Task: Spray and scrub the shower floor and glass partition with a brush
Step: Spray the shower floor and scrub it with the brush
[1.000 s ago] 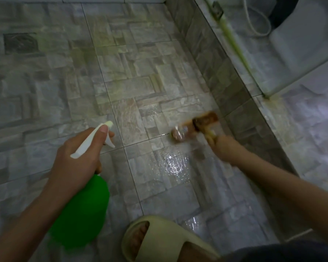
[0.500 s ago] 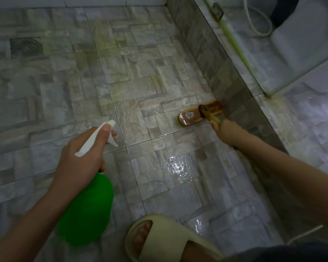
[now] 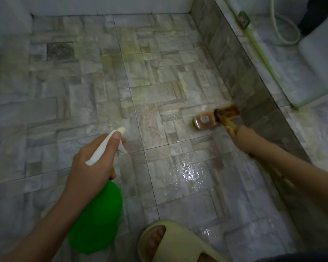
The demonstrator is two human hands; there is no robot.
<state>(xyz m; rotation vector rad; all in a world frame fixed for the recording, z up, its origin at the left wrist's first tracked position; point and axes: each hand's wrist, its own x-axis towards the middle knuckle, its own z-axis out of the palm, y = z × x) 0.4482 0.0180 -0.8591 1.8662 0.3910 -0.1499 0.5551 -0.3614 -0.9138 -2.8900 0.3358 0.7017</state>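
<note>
My left hand (image 3: 92, 165) grips a green spray bottle (image 3: 97, 216) by its white nozzle head, index finger on top, held above the tiled shower floor (image 3: 150, 87). My right hand (image 3: 242, 137) holds the handle of a brown scrub brush (image 3: 214, 118), whose head rests on the floor against the base of the low tiled curb (image 3: 235, 59). A wet, shiny patch (image 3: 187, 171) lies on the tiles just in front of the brush. The glass partition (image 3: 299, 76) rises from the curb on the right, with a yellowish strip along its lower edge.
A square floor drain (image 3: 60, 51) sits at the far left. My foot in a pale yellow slipper (image 3: 170, 242) stands at the bottom centre. Behind the glass are a white hose (image 3: 284, 29) and a toilet (image 3: 322, 59). White wall tiles close the far end.
The brush has slid away from me, up to the curb's base. The view has shifted down, bringing the drain further into the frame. The spray bottle hand has barely moved.
</note>
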